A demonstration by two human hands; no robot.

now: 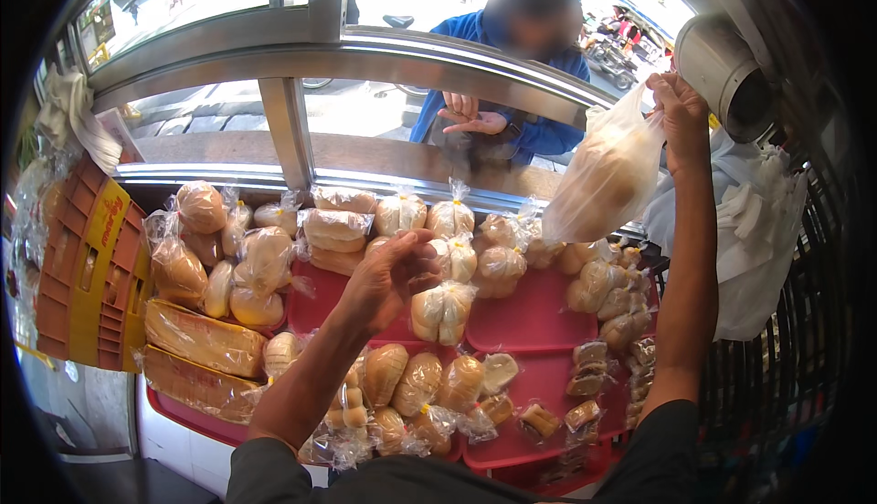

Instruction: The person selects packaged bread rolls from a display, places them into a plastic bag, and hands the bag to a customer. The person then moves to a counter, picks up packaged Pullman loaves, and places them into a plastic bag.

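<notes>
Raised at the right, my right hand [678, 110] grips the top of a translucent white plastic bag [603, 175]. Rounded brown shapes that look like bread show through its film. My left hand [397, 278] hovers over the trays with its fingers curled and apart, and I see nothing held in it. Close by are clear-wrapped packs of white buns [442, 312]. Red plastic trays [531, 315] bear more bagged bread, among them long wrapped loaves [205, 336] at the left and small wrapped pastries [540, 422] toward the front right.
Beyond the metal-framed window [438, 65] stands a person in a blue jacket [558, 134], one hand over an open palm. An orange-brown and yellow plastic crate [92, 278] leans at the left. White plastic bags [747, 230] hang at the right, below a metal cylinder [723, 69].
</notes>
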